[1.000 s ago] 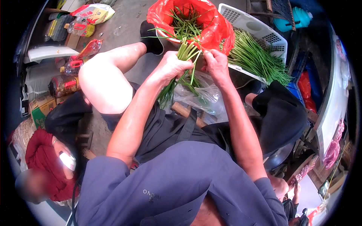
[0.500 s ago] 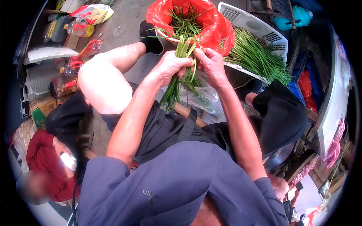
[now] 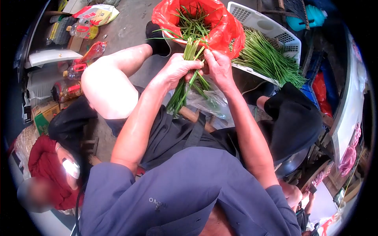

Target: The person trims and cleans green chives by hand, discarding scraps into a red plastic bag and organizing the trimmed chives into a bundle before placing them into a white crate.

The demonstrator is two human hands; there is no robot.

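My left hand [image 3: 176, 70] is wrapped round a bunch of long green stalks [image 3: 179, 96], their pale ends sticking up above my thumb and the leafy ends hanging down. Close against it on the right is my right hand [image 3: 219, 67], its thumb and fingers pinched at the side of the bunch; what they grip is too small to make out. Just beyond both hands stands a container lined with a red plastic bag [image 3: 230, 29], with loose green pieces [image 3: 193, 24] inside. More green stalks [image 3: 271, 59] lie in a white slotted basket [image 3: 296, 39] at the right.
Clear plastic [image 3: 214, 103] and a wooden bar [image 3: 189, 114] are below my hands. Bottles [image 3: 84, 30] and a carton [image 3: 46, 114] stand at the left. A person in dark red [image 3: 45, 157] sits at lower left holding a white object. Another person's arm [image 3: 310, 202] shows at lower right.
My right hand has moved left to the bunch, then slightly back to the right, with its fingers pinched. My left hand keeps its grip, and the hanging stalks have shifted a little.
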